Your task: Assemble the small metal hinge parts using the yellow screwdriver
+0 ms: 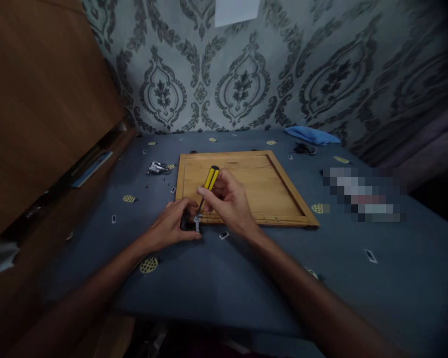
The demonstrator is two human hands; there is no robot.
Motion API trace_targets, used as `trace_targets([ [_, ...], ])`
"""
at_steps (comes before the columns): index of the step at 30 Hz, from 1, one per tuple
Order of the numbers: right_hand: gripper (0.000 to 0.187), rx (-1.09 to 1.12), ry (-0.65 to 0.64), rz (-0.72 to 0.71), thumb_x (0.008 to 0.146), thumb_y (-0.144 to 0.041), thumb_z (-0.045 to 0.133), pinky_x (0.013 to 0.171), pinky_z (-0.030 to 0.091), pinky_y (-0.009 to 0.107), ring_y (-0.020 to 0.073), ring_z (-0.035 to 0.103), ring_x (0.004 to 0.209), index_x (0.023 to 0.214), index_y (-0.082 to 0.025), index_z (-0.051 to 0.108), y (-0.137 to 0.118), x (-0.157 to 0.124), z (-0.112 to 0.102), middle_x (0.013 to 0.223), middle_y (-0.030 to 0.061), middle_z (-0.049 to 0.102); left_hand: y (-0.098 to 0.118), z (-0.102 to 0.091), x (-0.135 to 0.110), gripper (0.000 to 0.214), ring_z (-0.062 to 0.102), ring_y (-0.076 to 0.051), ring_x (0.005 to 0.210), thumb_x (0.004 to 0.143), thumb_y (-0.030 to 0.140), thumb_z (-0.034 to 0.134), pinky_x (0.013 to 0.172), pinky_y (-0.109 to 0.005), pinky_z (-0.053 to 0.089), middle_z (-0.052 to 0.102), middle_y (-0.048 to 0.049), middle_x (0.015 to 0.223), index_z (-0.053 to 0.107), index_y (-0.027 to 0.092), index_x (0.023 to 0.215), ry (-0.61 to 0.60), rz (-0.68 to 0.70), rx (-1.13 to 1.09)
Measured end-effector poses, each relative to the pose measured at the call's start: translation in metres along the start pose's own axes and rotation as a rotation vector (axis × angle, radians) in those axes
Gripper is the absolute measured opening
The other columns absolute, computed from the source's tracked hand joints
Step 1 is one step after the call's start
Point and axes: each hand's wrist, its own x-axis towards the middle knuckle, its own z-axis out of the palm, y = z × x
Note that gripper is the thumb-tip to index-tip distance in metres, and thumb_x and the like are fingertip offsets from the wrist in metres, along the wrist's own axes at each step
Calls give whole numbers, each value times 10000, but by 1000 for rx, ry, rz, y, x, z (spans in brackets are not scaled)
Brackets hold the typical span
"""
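Note:
A wooden framed panel [242,184] lies flat on the blue patterned cloth. In my right hand [229,201] is a screwdriver [211,178] with a yellow and black handle, its shaft slanting down towards the panel's near left corner. The tip meets a small metal fitting [197,223], which looks like a hinge; exact contact is hard to make out. My left hand [174,221] is curled around this fitting at the corner, fingers above and thumb in front. Small dark holes show along the panel's near edge.
More metal fittings [159,168] lie left of the panel, with a few small screws [163,179] near them. At the back right are a blue cloth bundle [312,134] and a dark object [304,148]. A wooden cabinet [41,99] borders the left side; a patterned wall stands behind.

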Motion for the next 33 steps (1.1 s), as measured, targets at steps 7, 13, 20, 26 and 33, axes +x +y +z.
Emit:
trace_targets([
  [7, 295, -55, -54, 3, 915, -482, 673, 568, 537, 272, 98, 618, 581, 928, -213, 552, 1, 4, -8, 813, -18, 620, 5, -2, 0, 462, 620, -254, 954, 738, 364, 893, 883, -371, 424, 673, -7, 1010, 572, 237, 1044, -12, -16, 57],
  [13, 267, -155, -26, -36, 936, -420, 673, 579, 504, 273, 120, 609, 640, 851, -231, 503, -3, -2, -6, 773, -30, 569, 2, 0, 0, 487, 614, -274, 996, 740, 350, 879, 900, -380, 414, 670, -17, 1055, 579, 246, 1110, -9, -28, 25],
  [20, 249, -166, 30, 22, 891, -337, 698, 576, 509, 276, 120, 577, 643, 838, -242, 474, -1, -6, -3, 768, -33, 585, 3, -1, 0, 485, 612, -291, 1022, 751, 346, 861, 922, -402, 419, 679, -37, 1083, 559, 240, 1115, -24, -47, 7],
  [26, 200, -66, -28, 56, 890, -324, 693, 611, 537, 274, 129, 626, 691, 967, -232, 534, -9, -1, -5, 838, -10, 641, 3, 0, 0, 493, 614, -290, 1022, 738, 358, 868, 918, -406, 424, 681, -37, 1081, 563, 238, 1106, -17, -66, 26],
  [33, 250, -68, -131, 102, 913, -432, 697, 616, 524, 284, 131, 636, 647, 898, -197, 612, -16, 0, -12, 758, -10, 618, 7, -2, 0, 467, 622, -279, 1020, 759, 322, 860, 924, -402, 431, 683, -31, 1088, 556, 232, 1102, -29, -51, 31],
])
